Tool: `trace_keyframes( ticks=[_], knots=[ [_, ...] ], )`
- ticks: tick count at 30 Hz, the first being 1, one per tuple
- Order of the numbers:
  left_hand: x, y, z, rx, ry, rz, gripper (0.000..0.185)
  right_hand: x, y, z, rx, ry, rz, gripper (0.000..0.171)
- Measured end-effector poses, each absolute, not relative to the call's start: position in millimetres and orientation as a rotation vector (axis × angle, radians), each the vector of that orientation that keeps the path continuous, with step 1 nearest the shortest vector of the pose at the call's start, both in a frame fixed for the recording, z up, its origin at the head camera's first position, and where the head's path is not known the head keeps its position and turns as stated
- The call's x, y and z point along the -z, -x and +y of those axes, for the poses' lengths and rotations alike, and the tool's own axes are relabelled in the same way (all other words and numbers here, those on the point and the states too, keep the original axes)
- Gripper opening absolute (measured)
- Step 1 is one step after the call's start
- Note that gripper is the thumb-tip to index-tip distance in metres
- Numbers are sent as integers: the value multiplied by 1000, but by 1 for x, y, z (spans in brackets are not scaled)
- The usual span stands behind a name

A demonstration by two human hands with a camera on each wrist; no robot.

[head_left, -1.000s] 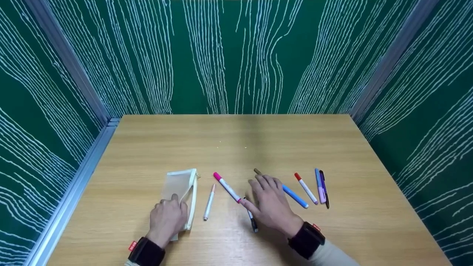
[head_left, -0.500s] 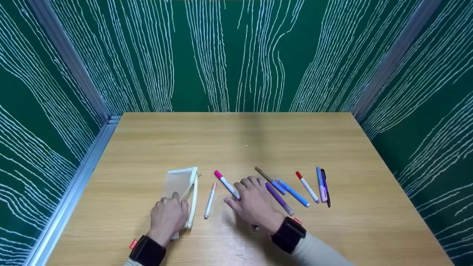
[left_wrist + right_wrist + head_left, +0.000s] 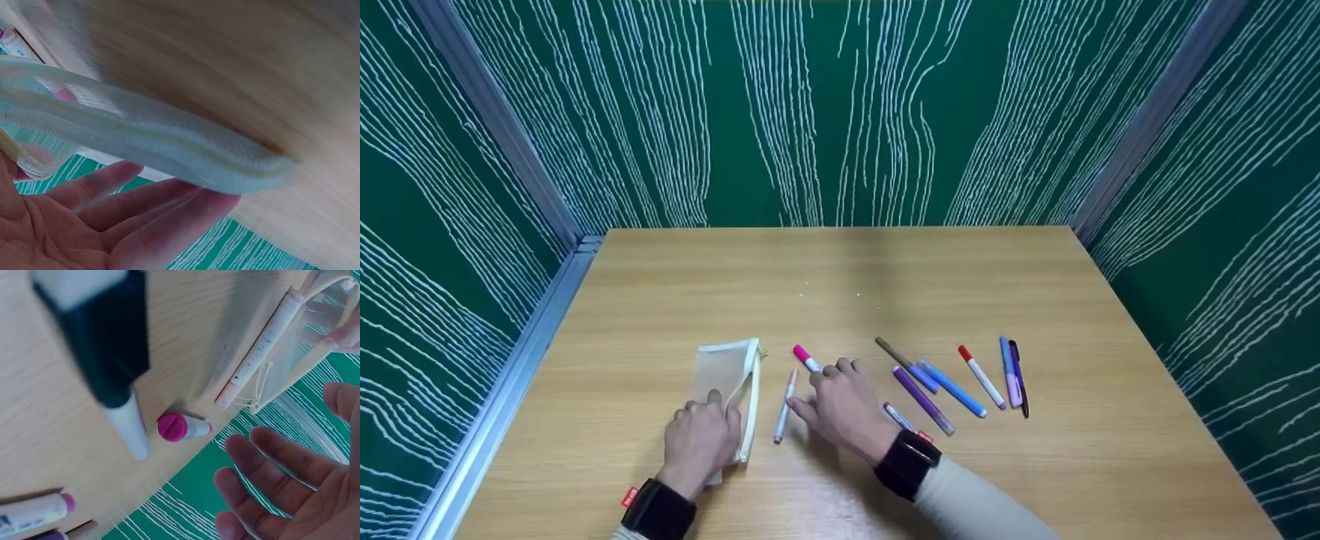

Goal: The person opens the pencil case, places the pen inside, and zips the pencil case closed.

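My left hand (image 3: 703, 439) holds a pale mesh pencil pouch (image 3: 724, 367) with its zip side gaping. In the left wrist view the fingers (image 3: 152, 214) lie along the pouch's edge (image 3: 185, 146). My right hand (image 3: 847, 405) hovers palm down over the near part of a pink-capped marker (image 3: 802, 352), holding nothing. Its fingers (image 3: 275, 467) are loosely bent in the right wrist view. The thumb reaches over a peach-capped marker (image 3: 784, 420); contact is unclear. A white marker (image 3: 894, 412) is partly hidden by the right wrist. A black-capped marker (image 3: 101, 343) looms near that camera.
To the right lie a purple marker (image 3: 922, 401), a brown-and-blue pen (image 3: 896, 352), a blue marker (image 3: 954, 390), a red-capped marker (image 3: 981, 379), a blue-and-lilac marker (image 3: 1009, 371) and a dark pen (image 3: 1020, 379). Green walls (image 3: 772, 112) border the wooden table (image 3: 735, 277).
My right hand has moved left, from beside the blue marker to over the pink-capped one, uncovering the purple marker. The left hand and pouch have stayed put.
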State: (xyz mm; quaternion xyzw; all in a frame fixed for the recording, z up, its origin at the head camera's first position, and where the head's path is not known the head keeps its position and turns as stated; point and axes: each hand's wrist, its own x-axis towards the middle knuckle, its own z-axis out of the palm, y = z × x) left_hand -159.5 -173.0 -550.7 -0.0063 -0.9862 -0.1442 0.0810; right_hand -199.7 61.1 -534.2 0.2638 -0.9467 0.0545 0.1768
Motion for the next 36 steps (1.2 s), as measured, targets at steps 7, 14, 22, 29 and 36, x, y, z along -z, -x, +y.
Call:
trace_keyframes(
  ticks=[7,14,22,29,36],
  knots=[
    [551,160,-174,431,6,-2947,36,538,201,44,-48,-730,-2693,59],
    [550,160,-173,434,-6,-2956,37,540,199,26,54,-618,-2884,64],
    [551,159,-173,427,11,-2928,31,546,194,12,133,-595,-2987,65],
    [552,160,-173,435,5,-2936,36,551,193,9,123,-582,-2991,61],
    [552,158,-172,446,21,-2925,36,553,191,8,75,-566,-3000,47]
  ],
)
